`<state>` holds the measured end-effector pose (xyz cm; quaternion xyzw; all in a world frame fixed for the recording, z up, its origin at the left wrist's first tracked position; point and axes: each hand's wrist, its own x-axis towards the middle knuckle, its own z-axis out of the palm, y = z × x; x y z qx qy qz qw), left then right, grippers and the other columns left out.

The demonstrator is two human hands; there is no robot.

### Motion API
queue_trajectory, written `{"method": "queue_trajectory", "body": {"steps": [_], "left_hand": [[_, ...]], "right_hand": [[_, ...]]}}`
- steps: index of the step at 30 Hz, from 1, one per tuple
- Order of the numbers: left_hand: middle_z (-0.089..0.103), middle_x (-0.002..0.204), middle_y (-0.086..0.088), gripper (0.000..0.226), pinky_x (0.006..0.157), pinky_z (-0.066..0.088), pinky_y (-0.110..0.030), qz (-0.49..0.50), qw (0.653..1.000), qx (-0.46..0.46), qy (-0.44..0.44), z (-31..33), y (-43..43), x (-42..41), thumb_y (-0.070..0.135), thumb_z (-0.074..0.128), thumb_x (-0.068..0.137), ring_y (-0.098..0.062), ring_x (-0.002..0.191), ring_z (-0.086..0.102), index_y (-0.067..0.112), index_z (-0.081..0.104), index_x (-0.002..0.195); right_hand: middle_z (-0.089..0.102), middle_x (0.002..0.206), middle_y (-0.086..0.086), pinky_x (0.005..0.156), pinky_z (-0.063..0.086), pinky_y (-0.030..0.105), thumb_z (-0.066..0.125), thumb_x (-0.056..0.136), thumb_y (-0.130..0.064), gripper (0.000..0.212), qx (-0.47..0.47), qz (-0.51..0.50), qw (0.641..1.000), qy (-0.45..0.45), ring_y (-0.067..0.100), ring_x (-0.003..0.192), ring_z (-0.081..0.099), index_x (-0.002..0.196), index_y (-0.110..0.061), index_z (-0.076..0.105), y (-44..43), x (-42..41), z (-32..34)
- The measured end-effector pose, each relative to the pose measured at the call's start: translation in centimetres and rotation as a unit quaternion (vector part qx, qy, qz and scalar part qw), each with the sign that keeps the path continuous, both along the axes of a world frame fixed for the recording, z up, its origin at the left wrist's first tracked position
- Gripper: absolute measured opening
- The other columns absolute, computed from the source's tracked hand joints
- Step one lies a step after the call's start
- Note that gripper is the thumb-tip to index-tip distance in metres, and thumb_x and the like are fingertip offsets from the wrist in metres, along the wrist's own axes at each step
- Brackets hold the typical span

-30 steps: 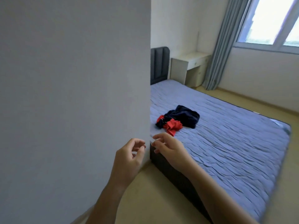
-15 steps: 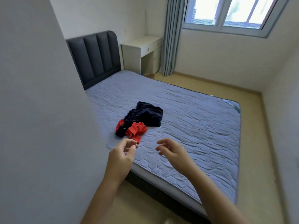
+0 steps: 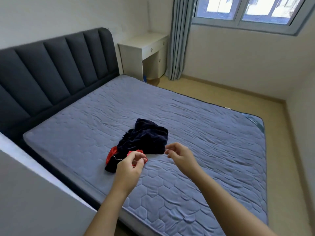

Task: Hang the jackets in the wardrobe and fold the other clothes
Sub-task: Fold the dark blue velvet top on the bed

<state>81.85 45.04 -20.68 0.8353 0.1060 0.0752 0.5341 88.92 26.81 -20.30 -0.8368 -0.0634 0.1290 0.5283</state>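
Observation:
A crumpled heap of dark navy clothing [image 3: 146, 135] lies near the middle of the blue-grey quilted mattress [image 3: 213, 133], with a red garment [image 3: 112, 152] bunched at its near-left side. My left hand [image 3: 129, 167] hovers just in front of the red garment, fingers loosely curled and holding nothing. My right hand [image 3: 180, 155] hovers beside the navy heap's near-right edge, fingers loosely curled, also empty. Neither hand touches the clothes.
A dark padded headboard [image 3: 51, 68] stands at the left. A white bedside desk [image 3: 144, 53] and a grey curtain [image 3: 179, 40] are in the far corner under a window [image 3: 247, 11]. A pale panel [image 3: 25, 193] fills the lower left. Wooden floor [image 3: 289, 167] runs along the right.
The view has swung round the pale panel at the left and closer to the bed. Both hands have moved forward over the mattress, up to the heap of clothes.

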Motion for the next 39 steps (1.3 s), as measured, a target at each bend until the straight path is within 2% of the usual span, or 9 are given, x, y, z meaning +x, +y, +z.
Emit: {"method": "queue_trajectory", "body": {"steps": [8, 13, 16, 24, 28, 30, 33, 37, 39], "left_hand": [[0.063, 0.084, 0.012, 0.011, 0.071, 0.047, -0.025, -0.055, 0.976, 0.158, 0.141, -15.7, 3.7, 17.5, 0.018, 0.054, 0.088, -0.008, 0.081, 0.059, 0.026, 0.061, 0.086], [0.06, 0.103, 0.007, 0.015, 0.08, 0.047, -0.031, -0.067, 0.941, 0.27, 0.193, -29.1, 10.2, 26.8, 0.021, 0.052, 0.085, -0.018, 0.1, 0.057, 0.024, 0.061, 0.097], [0.057, 0.112, 0.003, 0.021, 0.082, 0.047, -0.035, -0.048, 0.924, 0.314, 0.21, -36.4, 14.9, 31.0, 0.022, 0.052, 0.086, -0.02, 0.106, 0.055, 0.022, 0.058, 0.106], [0.032, 0.146, -0.007, 0.071, 0.1, 0.038, -0.041, -0.052, 0.881, 0.367, 0.293, -48.4, 21.6, 37.1, 0.038, 0.062, 0.087, -0.027, 0.132, 0.032, 0.023, 0.026, 0.145], [0.055, 0.121, -0.003, 0.031, 0.103, 0.028, -0.048, 0.021, 0.881, 0.401, 0.25, -50.6, 21.9, 37.8, 0.023, 0.054, 0.09, -0.026, 0.118, 0.047, 0.025, 0.051, 0.121], [0.062, 0.103, -0.005, 0.02, 0.104, 0.03, -0.046, 0.067, 0.921, 0.337, 0.182, -49.9, 21.9, 38.1, 0.015, 0.05, 0.09, -0.03, 0.106, 0.055, 0.021, 0.057, 0.107], [0.059, 0.074, 0.003, 0.016, 0.071, 0.037, -0.026, 0.059, 0.99, 0.119, 0.037, -45.4, 21.0, 38.5, 0.005, 0.051, 0.089, -0.025, 0.081, 0.057, 0.02, 0.054, 0.086], [0.056, 0.069, 0.012, 0.018, 0.066, 0.042, -0.017, -0.102, 0.989, -0.076, -0.079, -34.4, 16.2, 38.8, 0.008, 0.049, 0.083, 0.0, 0.068, 0.051, 0.025, 0.054, 0.08], [0.058, 0.068, 0.013, 0.016, 0.067, 0.043, -0.013, -0.198, 0.965, -0.148, -0.091, -28.2, 12.7, 38.3, 0.006, 0.046, 0.082, 0.003, 0.068, 0.052, 0.019, 0.055, 0.081]], "right_hand": [[0.064, 0.1, -0.001, 0.063, 0.048, 0.023, 0.046, 0.095, -0.012, 0.017, -0.135, -0.042, 0.987, 0.076, 0.011, 0.08, 0.059, 0.099, -0.024, 0.057, 1.5, 14.0, -16.2], [0.053, 0.128, -0.003, 0.089, 0.043, 0.025, 0.046, 0.095, -0.016, 0.032, -0.258, 0.042, 0.96, 0.099, 0.015, 0.114, 0.052, 0.126, -0.02, 0.053, 5.6, 21.1, -28.9], [0.044, 0.134, -0.005, 0.094, 0.042, 0.029, 0.046, 0.095, -0.019, 0.034, -0.285, 0.074, 0.951, 0.095, 0.015, 0.118, 0.049, 0.129, -0.023, 0.048, 9.4, 24.1, -36.0], [0.041, 0.136, 0.0, 0.095, 0.044, 0.038, 0.048, 0.089, -0.014, 0.041, -0.278, 0.128, 0.949, 0.073, 0.022, 0.117, 0.051, 0.129, -0.022, 0.048, 18.4, 28.8, -47.6], [0.041, 0.136, 0.001, 0.096, 0.044, 0.038, 0.048, 0.086, -0.013, 0.048, -0.256, 0.12, 0.956, 0.071, 0.023, 0.116, 0.052, 0.134, -0.023, 0.045, 19.7, 29.8, -49.9], [0.042, 0.136, 0.004, 0.098, 0.043, 0.037, 0.049, 0.086, -0.012, 0.049, -0.249, 0.108, 0.959, 0.079, 0.024, 0.116, 0.052, 0.134, -0.023, 0.044, 19.4, 29.6, -50.4], [0.036, 0.143, 0.007, 0.104, 0.037, 0.031, 0.056, 0.083, -0.01, 0.065, -0.213, 0.062, 0.973, 0.068, 0.022, 0.127, 0.043, 0.144, -0.021, 0.033, 18.6, 28.6, -48.7], [0.017, 0.157, 0.002, 0.112, 0.026, 0.038, 0.071, 0.073, -0.024, 0.098, -0.164, -0.052, 0.985, -0.018, 0.019, 0.143, 0.018, 0.151, -0.026, 0.013, 17.4, 29.7, -42.2], [0.02, 0.156, -0.003, 0.111, 0.025, 0.037, 0.065, 0.071, -0.034, 0.091, -0.14, -0.081, 0.985, -0.058, 0.015, 0.142, 0.019, 0.149, -0.03, 0.018, 16.4, 30.6, -37.0]]}}
